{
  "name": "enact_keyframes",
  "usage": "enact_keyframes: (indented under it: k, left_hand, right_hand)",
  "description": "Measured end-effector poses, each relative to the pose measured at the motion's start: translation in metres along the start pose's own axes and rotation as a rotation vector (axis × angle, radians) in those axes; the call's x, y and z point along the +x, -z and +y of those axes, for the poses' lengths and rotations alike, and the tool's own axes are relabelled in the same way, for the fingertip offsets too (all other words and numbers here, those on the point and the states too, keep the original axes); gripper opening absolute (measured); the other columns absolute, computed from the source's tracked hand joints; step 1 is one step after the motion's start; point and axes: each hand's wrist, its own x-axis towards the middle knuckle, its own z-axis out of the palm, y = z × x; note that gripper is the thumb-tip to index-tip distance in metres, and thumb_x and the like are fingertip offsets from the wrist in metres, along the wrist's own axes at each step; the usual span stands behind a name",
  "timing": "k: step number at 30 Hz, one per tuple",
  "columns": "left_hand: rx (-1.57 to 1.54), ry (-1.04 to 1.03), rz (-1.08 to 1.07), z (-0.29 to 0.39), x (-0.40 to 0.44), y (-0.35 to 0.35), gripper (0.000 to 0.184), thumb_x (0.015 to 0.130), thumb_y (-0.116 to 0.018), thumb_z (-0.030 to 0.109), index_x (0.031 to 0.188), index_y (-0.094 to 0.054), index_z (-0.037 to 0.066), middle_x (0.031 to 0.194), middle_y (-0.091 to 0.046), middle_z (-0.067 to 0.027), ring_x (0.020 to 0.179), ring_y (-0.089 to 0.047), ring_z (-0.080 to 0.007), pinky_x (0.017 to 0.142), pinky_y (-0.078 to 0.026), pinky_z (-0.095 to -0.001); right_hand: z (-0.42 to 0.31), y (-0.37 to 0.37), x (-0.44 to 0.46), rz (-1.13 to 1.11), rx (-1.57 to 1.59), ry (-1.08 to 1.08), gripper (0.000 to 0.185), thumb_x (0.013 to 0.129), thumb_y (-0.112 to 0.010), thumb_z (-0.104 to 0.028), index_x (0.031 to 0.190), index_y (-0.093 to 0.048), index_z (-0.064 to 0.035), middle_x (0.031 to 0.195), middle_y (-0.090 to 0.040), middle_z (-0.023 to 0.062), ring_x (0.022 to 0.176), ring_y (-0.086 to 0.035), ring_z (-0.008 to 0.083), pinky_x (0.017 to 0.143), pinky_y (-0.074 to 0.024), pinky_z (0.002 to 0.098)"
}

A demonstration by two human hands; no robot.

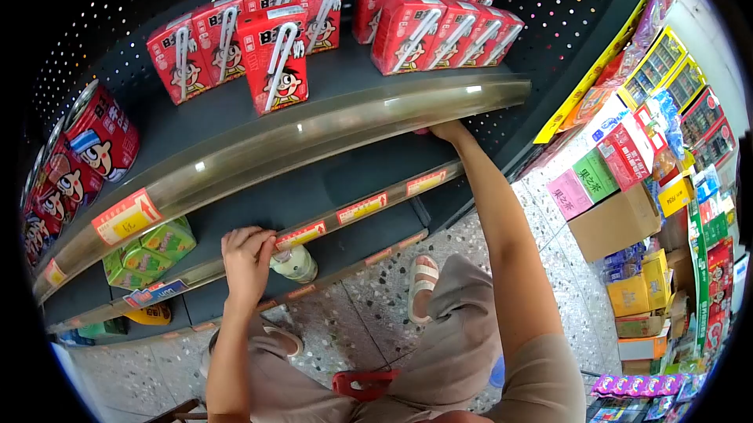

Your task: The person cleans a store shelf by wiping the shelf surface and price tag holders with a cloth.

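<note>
My left hand [248, 260] rests on the front rail of the lower shelf [369, 223], fingers bent and pressed together over its edge, beside a red-and-yellow price label [300, 235]. My right hand [447, 131] reaches in under the upper shelf's clear front rail [337, 117]. Its fingers are mostly hidden behind that rail, with a bit of pink showing at their tips that I cannot make out. Above stand red drink cartons with white straws, one carton [274, 58] set forward of the others. Just below my left hand is a pale, rounded container [295, 264].
Green packs [150, 253] sit on the lower shelf at the left. Large red cans [102, 133] stand at the upper left. A red stool [365, 384] is between my legs. Cardboard boxes [616, 223] and stocked goods line the right side over a speckled floor [369, 313].
</note>
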Motion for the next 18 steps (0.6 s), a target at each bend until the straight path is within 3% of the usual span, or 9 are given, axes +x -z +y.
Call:
enact_keyframes:
  k: [3, 18]
  left_hand:
    - [0.012, 0.01, -0.017, 0.003, 0.002, 0.002, 0.011, 0.078, -0.07, 0.009, 0.087, -0.072, 0.004, 0.087, -0.065, -0.0088, 0.083, -0.059, -0.0272, 0.081, -0.04, -0.0388]
    - [0.03, 0.027, -0.027, 0.001, 0.003, -0.002, 0.01, 0.077, -0.071, 0.009, 0.086, -0.071, 0.005, 0.087, -0.066, -0.0086, 0.084, -0.06, -0.0257, 0.083, -0.039, -0.0381]
  right_hand:
    - [0.022, -0.013, 0.015, 0.134, -0.161, 0.107, 0.027, 0.081, -0.054, 0.005, 0.103, -0.068, -0.0051, 0.11, -0.067, 0.0158, 0.104, -0.061, 0.0284, 0.093, -0.046, 0.0356]
    - [0.053, -0.039, 0.04, 0.131, -0.325, -0.051, 0.03, 0.079, -0.052, 0.007, 0.101, -0.068, -0.0052, 0.11, -0.067, 0.0164, 0.105, -0.061, 0.0294, 0.093, -0.0461, 0.0357]
